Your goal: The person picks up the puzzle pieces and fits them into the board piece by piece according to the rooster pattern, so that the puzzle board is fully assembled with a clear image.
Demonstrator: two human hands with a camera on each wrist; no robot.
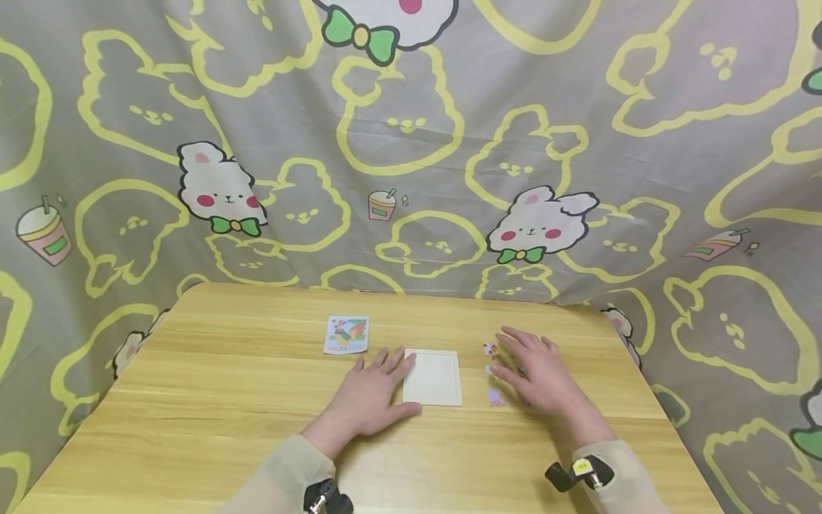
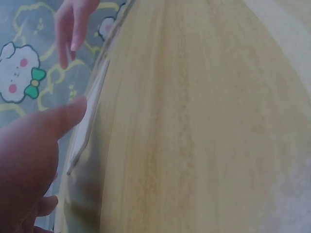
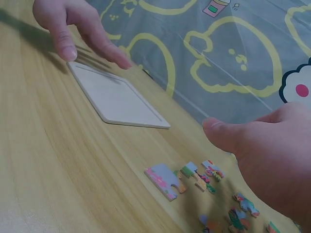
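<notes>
A white square puzzle tray (image 1: 432, 378) with a raised rim lies flat near the middle of the table, nothing in it. At its left edge my left hand (image 1: 374, 395) is spread, fingers straight and thumb by the near corner. My right hand (image 1: 541, 371) hovers with relaxed fingers over loose puzzle pieces to the tray's right. In the right wrist view several small colourful pieces lie below that hand, among them a lilac piece with pink flowers (image 3: 164, 180). The hand partly hides the pieces in the head view.
A square picture card (image 1: 347, 335) showing a rooster lies behind and left of the tray. The wooden table (image 1: 193, 400) ends at a grey curtain (image 1: 411, 193) with yellow outlines and white rabbits, which hangs along its back and sides.
</notes>
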